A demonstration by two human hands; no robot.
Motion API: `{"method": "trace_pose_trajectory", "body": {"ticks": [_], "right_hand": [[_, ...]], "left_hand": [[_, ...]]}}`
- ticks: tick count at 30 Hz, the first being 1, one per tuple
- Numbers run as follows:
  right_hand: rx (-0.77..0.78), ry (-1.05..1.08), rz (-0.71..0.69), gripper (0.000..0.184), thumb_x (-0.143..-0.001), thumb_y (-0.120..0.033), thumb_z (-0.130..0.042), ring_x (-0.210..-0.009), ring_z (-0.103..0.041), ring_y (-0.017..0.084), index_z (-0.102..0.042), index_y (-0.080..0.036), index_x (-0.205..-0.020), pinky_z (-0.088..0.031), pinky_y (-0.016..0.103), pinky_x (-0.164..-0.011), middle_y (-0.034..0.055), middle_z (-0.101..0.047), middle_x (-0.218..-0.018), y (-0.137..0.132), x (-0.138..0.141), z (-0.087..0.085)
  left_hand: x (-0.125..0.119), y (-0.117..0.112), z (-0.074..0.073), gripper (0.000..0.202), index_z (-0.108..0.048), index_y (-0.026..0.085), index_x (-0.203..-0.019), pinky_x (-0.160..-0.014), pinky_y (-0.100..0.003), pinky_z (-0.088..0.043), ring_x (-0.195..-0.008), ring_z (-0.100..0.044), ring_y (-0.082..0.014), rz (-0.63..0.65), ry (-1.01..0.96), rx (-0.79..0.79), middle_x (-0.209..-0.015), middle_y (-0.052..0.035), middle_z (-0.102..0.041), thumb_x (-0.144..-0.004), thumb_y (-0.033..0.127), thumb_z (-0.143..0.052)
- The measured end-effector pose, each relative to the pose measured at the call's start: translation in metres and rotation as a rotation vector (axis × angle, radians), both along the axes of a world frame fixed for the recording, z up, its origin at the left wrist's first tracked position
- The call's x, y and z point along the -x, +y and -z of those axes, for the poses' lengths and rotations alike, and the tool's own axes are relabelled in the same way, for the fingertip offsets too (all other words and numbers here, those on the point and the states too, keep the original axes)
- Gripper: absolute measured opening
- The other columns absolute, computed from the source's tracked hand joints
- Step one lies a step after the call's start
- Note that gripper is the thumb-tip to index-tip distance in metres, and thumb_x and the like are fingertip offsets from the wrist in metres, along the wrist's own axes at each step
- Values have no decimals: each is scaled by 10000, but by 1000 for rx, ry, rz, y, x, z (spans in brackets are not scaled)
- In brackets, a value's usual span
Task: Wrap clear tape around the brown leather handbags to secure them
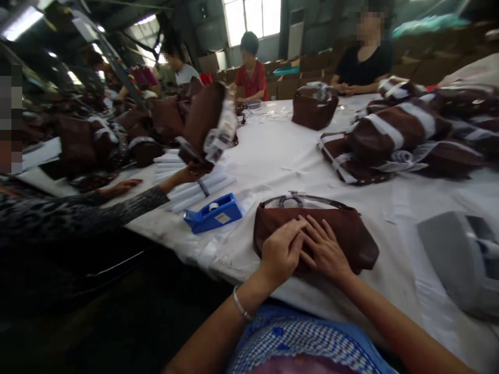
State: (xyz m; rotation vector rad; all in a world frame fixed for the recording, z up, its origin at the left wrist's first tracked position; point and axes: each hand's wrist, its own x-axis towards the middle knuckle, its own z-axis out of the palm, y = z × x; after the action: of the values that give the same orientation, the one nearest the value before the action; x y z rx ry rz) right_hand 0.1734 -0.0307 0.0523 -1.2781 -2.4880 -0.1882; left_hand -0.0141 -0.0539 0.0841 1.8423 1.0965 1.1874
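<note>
A brown handbag [356,239] lies on the white-covered table [268,156] in front of me, its handle toward the far side. My left hand [281,250] rests over the bag's left half with fingers curled and pressed together; whatever they may pinch is hidden. Flat on the middle of the bag, my right hand [324,248] has its fingers spread and holds nothing. The fingertips of both hands meet. A blue tape dispenser [218,214] stands on the table left of the bag.
A grey machine [448,259] stands at the right. Wrapped brown bags [390,130] are piled beyond it, and another bag [314,109] stands farther back. At left, a co-worker's hand [187,174] holds a bag above white rolls [183,195]. Several people are around the table.
</note>
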Motion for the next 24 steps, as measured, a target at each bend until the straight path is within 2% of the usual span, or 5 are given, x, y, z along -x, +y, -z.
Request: {"method": "trace_pose_trajectory", "body": {"ticks": [6,12,17,20,24], "right_hand": [[-11,71,23,567,-979,-337,-414,-1445,-349,319,-356,-257,-1537,-254,568,-1200,63,-360,-1583,6,-33,-7],[-55,-7,-53,625,-933,-395,-496,-1388,-439,328,-359,-294,-1535,-400,544,-1128,57,-428,-1544,31,-44,4],[435,-24,-265,681,-813,-117,-528,-1401,-435,249,-497,-359,-1449,-417,396,-1136,7,-398,-1564,94,4,-58],[844,-92,-334,759,-693,-146,-659,-1377,-459,296,-541,-337,-1417,-394,418,-1137,29,-458,-1527,139,34,-92],[1041,-43,-171,556,-879,-375,-569,-915,-720,255,-561,-204,-1408,-568,330,-803,83,-767,-993,191,75,-92]], "left_hand": [[-8,20,61,586,-357,266,-1520,-1218,-561,-210,-1524,-150,-291,-184,585,-299,-1649,-88,-176,-978,460,-467],[-3,4,72,644,-285,302,-1543,-1231,-551,-168,-1523,-162,-263,-160,670,-526,-1646,-28,-177,-971,575,-396],[-2,13,74,775,-272,74,-1535,-1234,-489,-239,-1519,-179,-251,-239,669,-544,-1618,-74,-244,-962,586,-369],[-6,21,84,792,-336,100,-1519,-1193,-491,-334,-1491,-271,-272,-299,634,-615,-1592,-97,-314,-928,621,-410],[-25,36,120,652,-515,219,-1424,-1189,-529,-336,-1438,-378,-296,-506,587,-802,-1515,-66,-457,-890,592,-524]]}}
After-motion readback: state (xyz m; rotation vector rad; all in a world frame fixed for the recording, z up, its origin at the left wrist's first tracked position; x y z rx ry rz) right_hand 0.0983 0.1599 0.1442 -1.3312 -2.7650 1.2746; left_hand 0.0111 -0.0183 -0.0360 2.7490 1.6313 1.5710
